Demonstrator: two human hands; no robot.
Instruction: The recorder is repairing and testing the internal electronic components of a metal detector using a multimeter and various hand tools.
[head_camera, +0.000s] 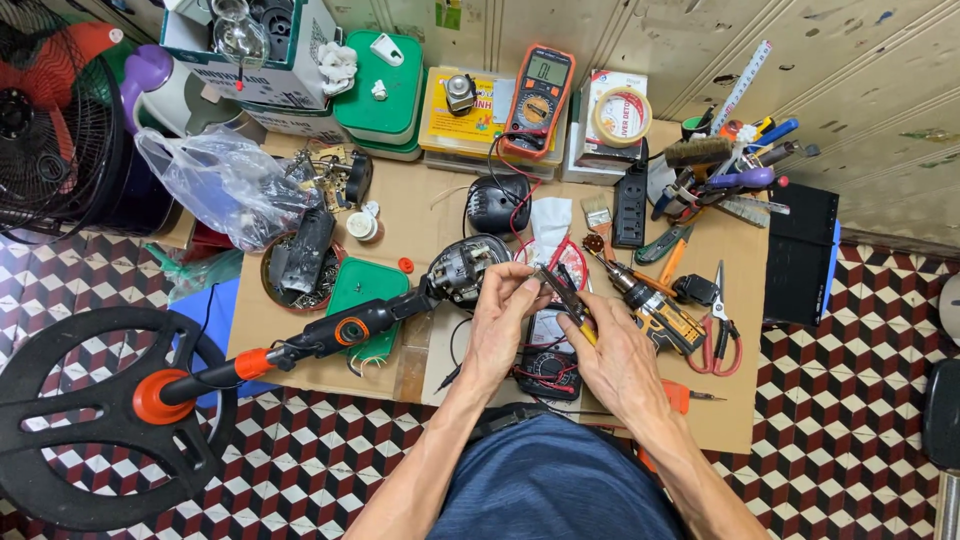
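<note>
Hands met above the black meter (548, 362): the left hand (503, 318) pinched a small part, hard to make out, while the right hand (612, 352) clamped a yellow-handled tool (570, 303) pointing at it.

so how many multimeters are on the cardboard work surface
2. An orange digital multimeter stands at the back, on the yellow box. A black analog multimeter with red leads lies just below both hands, partly covered by them. Clutter may hide others.
</note>
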